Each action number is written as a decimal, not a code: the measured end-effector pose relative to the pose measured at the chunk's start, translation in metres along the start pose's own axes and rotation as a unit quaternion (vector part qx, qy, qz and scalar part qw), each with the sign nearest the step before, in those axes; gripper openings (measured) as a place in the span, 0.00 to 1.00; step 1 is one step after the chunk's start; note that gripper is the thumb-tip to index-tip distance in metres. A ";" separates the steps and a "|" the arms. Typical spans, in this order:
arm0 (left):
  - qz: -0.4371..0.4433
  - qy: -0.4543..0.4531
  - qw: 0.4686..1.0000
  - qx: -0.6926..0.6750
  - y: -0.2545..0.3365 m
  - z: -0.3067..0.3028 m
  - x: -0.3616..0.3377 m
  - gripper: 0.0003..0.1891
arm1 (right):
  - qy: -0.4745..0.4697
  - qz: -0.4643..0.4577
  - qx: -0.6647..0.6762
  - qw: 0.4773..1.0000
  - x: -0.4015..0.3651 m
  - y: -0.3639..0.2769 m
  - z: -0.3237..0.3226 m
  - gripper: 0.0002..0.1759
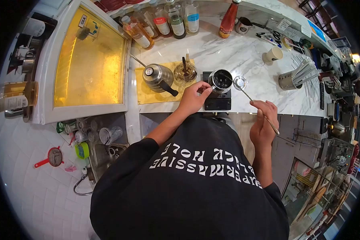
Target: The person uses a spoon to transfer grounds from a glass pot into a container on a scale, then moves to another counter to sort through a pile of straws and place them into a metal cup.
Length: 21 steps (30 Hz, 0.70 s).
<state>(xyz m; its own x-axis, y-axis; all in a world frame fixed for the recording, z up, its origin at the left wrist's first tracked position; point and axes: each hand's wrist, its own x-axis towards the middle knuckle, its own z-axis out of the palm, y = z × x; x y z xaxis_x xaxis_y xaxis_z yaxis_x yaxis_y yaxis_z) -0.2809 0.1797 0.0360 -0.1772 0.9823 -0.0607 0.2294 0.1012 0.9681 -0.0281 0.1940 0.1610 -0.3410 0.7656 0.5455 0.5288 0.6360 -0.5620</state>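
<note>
My left hand (pixel 196 96) pinches the side of a metal cup (pixel 215 89) at its handle. Dark liquid (pixel 222 79) shows inside the cup, which is over a black scale (pixel 217 105). My right hand (pixel 264 120) grips a long thin metal spoon (pixel 247 95), its shaft slanting up and left toward the cup. A small round shiny vessel (pixel 240 83) is just right of the cup; the spoon's far end overlaps it and is hard to make out. Left of my left hand, a glass server (pixel 185 73) and a steel gooseneck kettle (pixel 158 76) stand on a yellow cloth (pixel 148 97).
Several bottles (pixel 162 26) line the counter's back, with a red sauce bottle (pixel 229 22) farther right. A paper cup (pixel 273 54) and a metal canister (pixel 288 81) of straws are at right. A yellow-lit door (pixel 92 60) stands at left, above a sink (pixel 104 154).
</note>
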 end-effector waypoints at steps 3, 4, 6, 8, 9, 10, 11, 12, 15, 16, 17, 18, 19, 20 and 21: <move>0.007 0.014 1.000 -0.005 0.000 -0.002 -0.001 0.11 | 0.017 -0.015 0.000 1.000 -0.003 -0.003 -0.004 0.10; 0.008 0.016 1.000 -0.008 0.000 -0.003 -0.002 0.12 | 0.005 -0.009 -0.008 1.000 -0.003 -0.002 -0.004 0.10; 0.010 0.020 1.000 -0.007 0.000 -0.005 -0.002 0.12 | -0.018 0.003 -0.022 1.000 -0.003 -0.002 -0.002 0.11; 0.010 0.024 1.000 0.003 0.002 -0.008 -0.006 0.12 | 0.001 -0.005 -0.011 1.000 -0.001 -0.003 -0.003 0.12; -0.006 0.017 1.000 0.009 0.005 -0.011 -0.008 0.13 | 0.010 -0.008 -0.005 1.000 -0.001 -0.003 -0.004 0.12; -0.022 0.009 1.000 0.013 0.010 -0.014 -0.011 0.13 | 0.017 -0.002 0.000 1.000 -0.002 -0.002 -0.005 0.12; -0.037 0.000 0.999 0.017 0.016 -0.016 -0.013 0.14 | 0.025 0.004 0.003 1.000 -0.002 0.000 -0.007 0.13; -0.031 0.001 0.999 0.022 0.021 -0.017 -0.015 0.14 | 0.034 0.009 0.007 0.999 -0.001 0.003 -0.009 0.14; -0.006 0.008 1.000 0.029 0.038 -0.023 -0.020 0.13 | 0.089 0.055 0.044 0.994 -0.003 0.014 -0.013 0.13; 0.008 0.012 1.000 0.026 0.043 -0.024 -0.020 0.13 | 0.114 0.098 0.063 0.987 -0.003 0.017 -0.015 0.14; 0.022 0.017 0.999 0.023 0.048 -0.025 -0.021 0.13 | 0.138 0.141 0.082 0.977 -0.003 0.020 -0.018 0.15; 0.021 0.021 0.999 0.033 0.054 -0.025 -0.021 0.13 | 0.162 0.172 0.112 0.965 -0.002 0.026 -0.020 0.16; 0.021 0.024 0.999 0.043 0.062 -0.025 -0.020 0.13 | 0.188 0.201 0.143 0.951 0.000 0.032 -0.023 0.17; 0.020 0.026 0.998 0.052 0.069 -0.023 -0.019 0.13 | 0.214 0.218 0.185 0.934 0.004 0.041 -0.025 0.17; 0.033 0.029 0.998 0.052 0.074 -0.019 -0.018 0.13 | 0.240 0.233 0.226 0.915 0.009 0.049 -0.028 0.17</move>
<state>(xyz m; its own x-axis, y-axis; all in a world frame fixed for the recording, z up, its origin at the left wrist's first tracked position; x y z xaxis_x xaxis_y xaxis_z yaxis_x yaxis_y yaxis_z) -0.2790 0.1667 0.1134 -0.2123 0.9770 0.0186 0.3405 0.0561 0.9386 0.0164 0.2291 0.1553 0.2768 0.9024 0.3302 0.1168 0.3095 -0.9437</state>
